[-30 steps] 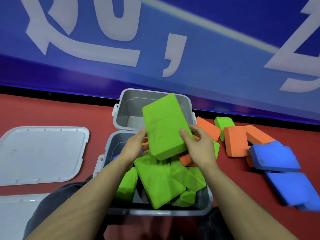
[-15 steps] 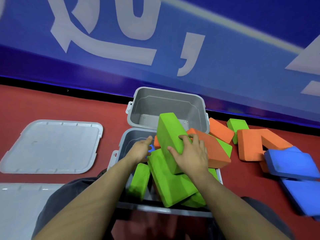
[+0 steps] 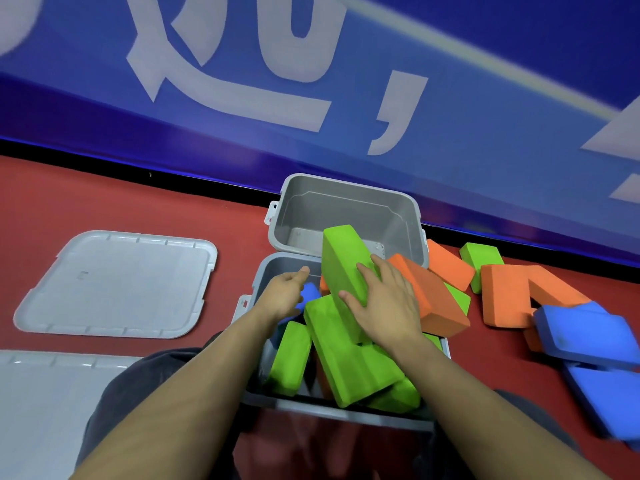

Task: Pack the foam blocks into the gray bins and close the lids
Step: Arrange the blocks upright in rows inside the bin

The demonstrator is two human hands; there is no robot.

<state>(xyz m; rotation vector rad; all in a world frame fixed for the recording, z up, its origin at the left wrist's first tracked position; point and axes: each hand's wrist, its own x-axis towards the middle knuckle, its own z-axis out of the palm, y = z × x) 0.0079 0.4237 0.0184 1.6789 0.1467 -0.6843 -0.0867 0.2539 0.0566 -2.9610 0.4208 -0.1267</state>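
A large green foam block [image 3: 341,261] stands tilted on the pile of green blocks [image 3: 349,358] in the near gray bin [image 3: 346,412]. My right hand [image 3: 388,306] lies flat on its right face with fingers spread. Just left of that block, my left hand [image 3: 284,292] hovers inside the bin with relaxed fingers, above a blue block [image 3: 311,293]. An orange block [image 3: 433,299] leans on the bin's right rim. Behind, the far gray bin [image 3: 346,209] stands open with nothing visible inside.
Two gray lids lie on the red floor at the left, one farther [image 3: 117,282] and one nearer [image 3: 41,403]. Loose orange [image 3: 505,292], blue [image 3: 588,330] and green [image 3: 481,258] blocks lie at the right. A blue wall with white lettering stands behind.
The green block came down from the air onto the pile in the near bin. My left hand let go of it; my right hand now lies flat on it.
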